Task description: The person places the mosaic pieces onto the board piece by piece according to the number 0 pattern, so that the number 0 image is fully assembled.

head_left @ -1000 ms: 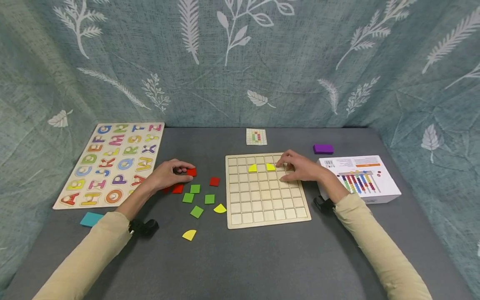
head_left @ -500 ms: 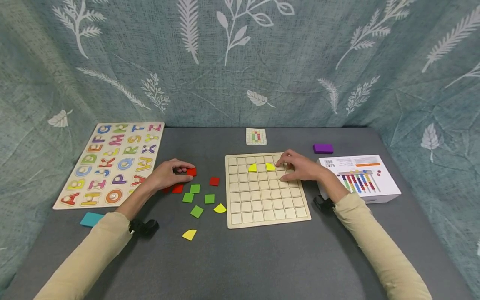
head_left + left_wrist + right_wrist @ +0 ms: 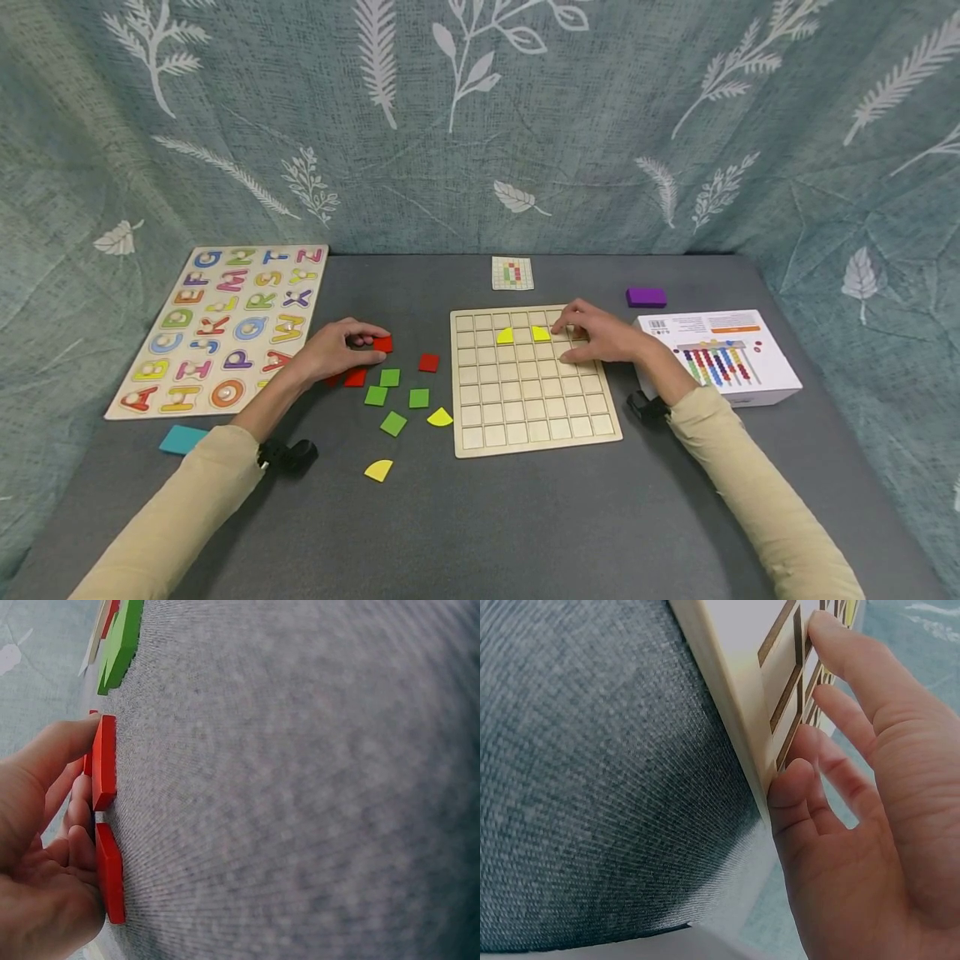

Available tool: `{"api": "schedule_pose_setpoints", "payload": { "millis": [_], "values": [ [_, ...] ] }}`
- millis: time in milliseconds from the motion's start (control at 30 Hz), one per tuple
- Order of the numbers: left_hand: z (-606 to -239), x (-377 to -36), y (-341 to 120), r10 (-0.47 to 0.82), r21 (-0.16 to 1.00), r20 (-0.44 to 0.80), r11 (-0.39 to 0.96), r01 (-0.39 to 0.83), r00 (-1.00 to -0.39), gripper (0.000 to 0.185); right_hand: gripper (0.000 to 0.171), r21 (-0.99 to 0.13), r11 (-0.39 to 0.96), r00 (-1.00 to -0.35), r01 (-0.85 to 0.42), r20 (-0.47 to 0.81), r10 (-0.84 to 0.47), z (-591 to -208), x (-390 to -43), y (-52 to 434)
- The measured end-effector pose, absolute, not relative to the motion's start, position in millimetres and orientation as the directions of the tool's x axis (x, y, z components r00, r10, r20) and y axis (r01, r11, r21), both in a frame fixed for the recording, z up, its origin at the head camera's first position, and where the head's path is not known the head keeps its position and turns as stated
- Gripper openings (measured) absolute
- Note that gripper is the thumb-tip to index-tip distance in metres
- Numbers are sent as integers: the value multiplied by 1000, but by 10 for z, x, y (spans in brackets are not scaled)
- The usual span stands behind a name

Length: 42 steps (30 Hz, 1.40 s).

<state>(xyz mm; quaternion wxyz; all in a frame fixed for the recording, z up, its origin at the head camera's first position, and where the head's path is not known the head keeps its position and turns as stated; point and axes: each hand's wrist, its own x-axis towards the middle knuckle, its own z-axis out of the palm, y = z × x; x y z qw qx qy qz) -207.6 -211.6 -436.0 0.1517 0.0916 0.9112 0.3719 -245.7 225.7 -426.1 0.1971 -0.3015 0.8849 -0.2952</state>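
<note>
My left hand [image 3: 337, 346] is at the loose tiles left of the board, thumb and index finger on opposite edges of a red square tile [image 3: 384, 343]. More red tiles [image 3: 110, 874] lie beside and partly under that hand. My right hand [image 3: 600, 333] rests on the right side of the wooden grid board [image 3: 536, 383], fingers loosely bent and apart, the thumb at the board's edge. Its index fingertip is beside a yellow quarter-circle piece [image 3: 540, 334]; another yellow piece [image 3: 505, 336] sits in the same row. Green squares [image 3: 393, 423] and yellow quarter-circles [image 3: 378, 470] lie on the table.
A small pattern card [image 3: 512, 273] lies behind the board. An alphabet puzzle [image 3: 225, 333] lies at left, with a teal block [image 3: 182, 439] in front. A white box [image 3: 720, 358] and a purple block [image 3: 647, 297] are at right. A leaf-patterned curtain [image 3: 480, 167] hangs behind.
</note>
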Motion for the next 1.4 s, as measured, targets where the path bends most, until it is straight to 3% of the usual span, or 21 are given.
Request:
{"api": "schedule_pose_setpoints", "payload": {
  "millis": [1400],
  "values": [
    [-4371,-2087,-2112,279,686,-221,726,54,-934,41,40,-638,632,-733,-439,-152,-663,-4297,-2477,2273]
  ]
}}
